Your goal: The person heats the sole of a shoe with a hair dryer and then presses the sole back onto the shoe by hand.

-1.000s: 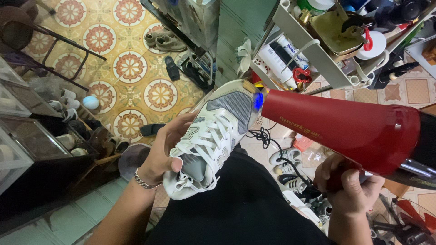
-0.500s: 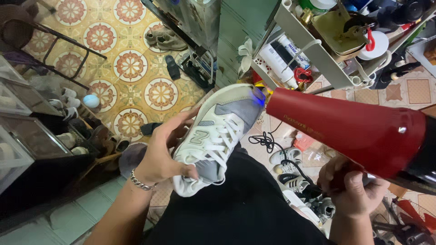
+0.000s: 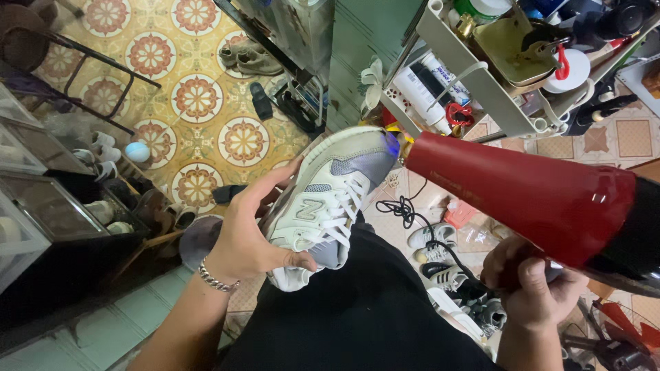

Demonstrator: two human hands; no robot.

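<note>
Left hand (image 3: 251,237) clasps the white-and-grey laced sneaker (image 3: 328,199); right hand (image 3: 533,292) grips the red hair dryer (image 3: 522,196), nozzle at toe. Drying step; next calls for turning the shoe.

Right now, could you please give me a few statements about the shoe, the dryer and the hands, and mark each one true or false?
1. The left hand holds a white and grey sneaker with white laces. True.
2. The right hand grips a blue hair dryer. False: the hair dryer has a red barrel.
3. The dryer's nozzle points at the toe end of the sneaker. True.
4. The sneaker lies flat on the patterned floor tiles. False: it is held up in the air above the person's lap.
5. A metal bracelet sits on the left wrist. True.
6. The white shelf rack is bare. False: it carries bottles and other items.
</note>
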